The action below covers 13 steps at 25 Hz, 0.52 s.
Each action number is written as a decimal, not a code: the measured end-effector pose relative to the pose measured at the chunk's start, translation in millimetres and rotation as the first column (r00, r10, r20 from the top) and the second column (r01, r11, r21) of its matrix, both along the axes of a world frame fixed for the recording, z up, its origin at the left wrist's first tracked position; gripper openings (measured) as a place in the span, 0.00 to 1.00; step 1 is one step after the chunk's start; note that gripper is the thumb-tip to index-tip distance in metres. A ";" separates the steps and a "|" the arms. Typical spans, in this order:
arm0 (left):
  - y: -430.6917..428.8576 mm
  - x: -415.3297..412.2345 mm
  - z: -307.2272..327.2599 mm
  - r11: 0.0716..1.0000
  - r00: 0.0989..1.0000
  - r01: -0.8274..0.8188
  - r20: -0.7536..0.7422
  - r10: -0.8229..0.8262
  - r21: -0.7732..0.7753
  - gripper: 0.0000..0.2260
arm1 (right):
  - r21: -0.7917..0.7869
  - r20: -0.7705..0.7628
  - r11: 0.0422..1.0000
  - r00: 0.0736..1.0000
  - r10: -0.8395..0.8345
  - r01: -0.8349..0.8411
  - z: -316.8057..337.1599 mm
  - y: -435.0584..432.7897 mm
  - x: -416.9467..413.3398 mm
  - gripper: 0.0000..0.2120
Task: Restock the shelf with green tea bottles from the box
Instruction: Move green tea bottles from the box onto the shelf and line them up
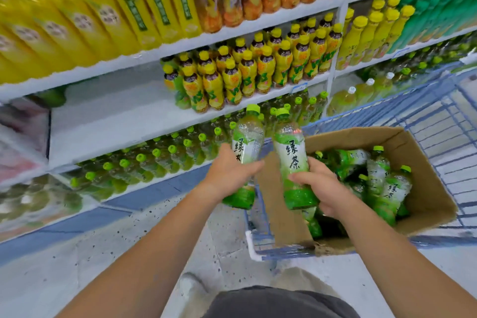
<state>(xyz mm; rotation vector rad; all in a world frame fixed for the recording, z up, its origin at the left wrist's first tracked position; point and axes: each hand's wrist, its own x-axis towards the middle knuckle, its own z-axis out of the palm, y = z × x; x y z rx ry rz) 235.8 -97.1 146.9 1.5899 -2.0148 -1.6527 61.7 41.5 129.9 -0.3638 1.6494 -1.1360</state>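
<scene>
My left hand (228, 171) grips one green tea bottle (246, 142) upright around its middle. Beside it, my right hand (318, 184) holds a second green tea bottle (293, 160) by its lower half, label facing me. Both bottles hover just left of the open cardboard box (418, 162), which lies in a blue cart and holds several more green tea bottles (384, 183). The low shelf (144, 181) ahead carries rows of green-capped tea bottles (165, 157).
The blue wire cart (438, 121) stands at the right, close to the shelving. The shelf above (108, 121) has a bare white stretch on its left and yellow-capped bottles (247, 72) on its right. Yellow bottles fill the top shelf. Speckled floor lies below.
</scene>
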 end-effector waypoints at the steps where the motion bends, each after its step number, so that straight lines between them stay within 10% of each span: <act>1: -11.5 21.1 6.1 1.000 0.999 -0.018 -0.043 0.018 -0.010 0.25 | -0.020 -0.040 1.000 0.999 -0.007 0.006 6.8 -15.0 20.7 0.16; 13: -126.7 251.4 17.2 0.992 0.988 -0.089 -0.134 0.077 -0.088 0.24 | -0.178 -0.250 0.984 0.968 -0.024 -0.022 48.7 -158.6 232.9 0.17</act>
